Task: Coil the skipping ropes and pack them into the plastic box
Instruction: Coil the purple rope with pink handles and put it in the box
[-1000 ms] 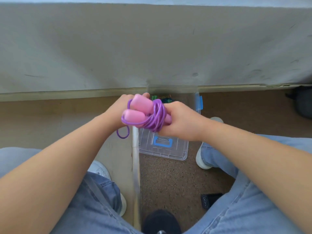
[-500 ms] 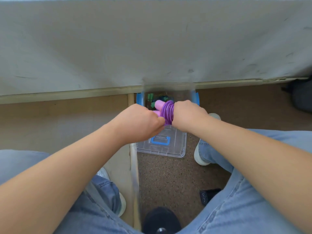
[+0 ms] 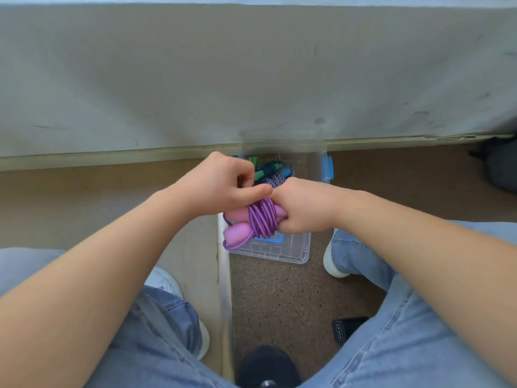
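Clear plastic box (image 3: 317, 166) stands open-topped on the floor against the wall (image 3: 251, 79). Its far end holds coiled ropes (image 3: 275, 172); the near part is hidden under both hands (image 3: 223, 186) and the purple rope bundle (image 3: 261, 222), which hang over the opening. Shoes (image 3: 334, 259) flank it.

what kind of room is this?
Probably an indoor activity room or gym floor, not certain: scuffed plain wall with a baseboard, speckled brown floor, and a clear plastic box of skipping ropes set on it.
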Available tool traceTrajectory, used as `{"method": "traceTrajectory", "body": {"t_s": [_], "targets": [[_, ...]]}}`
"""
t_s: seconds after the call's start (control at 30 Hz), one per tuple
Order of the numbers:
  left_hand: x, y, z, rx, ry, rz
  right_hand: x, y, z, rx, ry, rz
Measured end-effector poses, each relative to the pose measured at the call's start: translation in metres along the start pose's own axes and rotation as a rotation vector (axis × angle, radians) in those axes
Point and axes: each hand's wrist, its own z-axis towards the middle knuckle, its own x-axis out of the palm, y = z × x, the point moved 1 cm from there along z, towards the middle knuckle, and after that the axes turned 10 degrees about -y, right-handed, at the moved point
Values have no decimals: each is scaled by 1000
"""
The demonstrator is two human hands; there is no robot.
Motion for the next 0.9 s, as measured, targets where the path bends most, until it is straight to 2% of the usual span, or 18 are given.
{"method": "traceTrajectory", "body": {"t_s": [0.1,0.2,0.27,0.4,0.47,0.53,0.63,0.7,0.8,0.9], "targets": [[1,-6,0,-269,251,-166,5,2,-3,-54,-42,-17],[4,-6,-5,-765,353,-674,2,3,-4,-13,-207,-42],[3,-2,-9,-1014,424,-913,-5,1,-2,41,-340,-60],[-4,-6,-9,-1198,582,-1008,-7,-2,2,-33,-547,-283],[-6,-8,-4,-1233,585,-1072,-4,-3,5,-35,-589,-287],[-5,-6,-1,-1198,530,-1078,-2,-6,8,-8,-541,-268],[4,-2,1,-1149,326,-884,-1,-12,7,74,-250,-146],[12,-3,1,-1090,193,-698,-2,-10,4,130,-135,64],[17,-5,3,-981,85,-579,-5,0,3,135,-290,370],[18,-4,3,-959,-6,-565,-3,7,5,161,-427,402]]}}
